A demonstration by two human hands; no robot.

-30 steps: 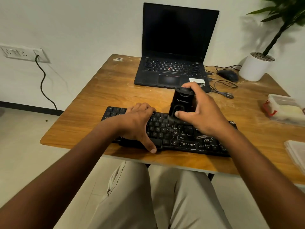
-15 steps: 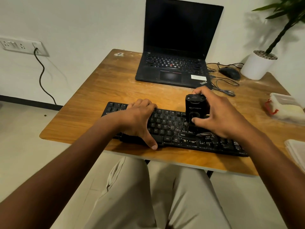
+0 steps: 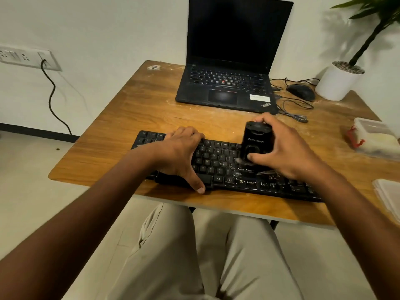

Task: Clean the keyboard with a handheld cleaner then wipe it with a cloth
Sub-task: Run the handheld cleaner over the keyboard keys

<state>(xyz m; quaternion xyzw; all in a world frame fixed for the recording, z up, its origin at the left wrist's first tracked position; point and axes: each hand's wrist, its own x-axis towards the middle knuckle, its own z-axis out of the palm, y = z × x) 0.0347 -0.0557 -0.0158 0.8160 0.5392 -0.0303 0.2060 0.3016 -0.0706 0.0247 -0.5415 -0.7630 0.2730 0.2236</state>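
A black keyboard (image 3: 218, 161) lies along the near edge of the wooden table (image 3: 129, 126). My left hand (image 3: 179, 152) holds its left part, fingers curled over the far edge and thumb at the near edge. My right hand (image 3: 287, 150) grips a black handheld cleaner (image 3: 256, 139). The cleaner stands upright with its lower end on the keys right of the keyboard's middle. My right wrist hides part of the keyboard's right end. I see no cloth that I can tell as such.
An open black laptop (image 3: 227, 83) stands at the back of the table. Right of it are a black mouse (image 3: 302, 92) with cables and a white plant pot (image 3: 337, 83). A clear plastic container (image 3: 374, 137) and a clear lid (image 3: 389, 195) sit at the right edge.
My right hand has slid the cleaner rightwards along the keyboard, from the middle toward the right part. My left hand has kept its hold on the left part.
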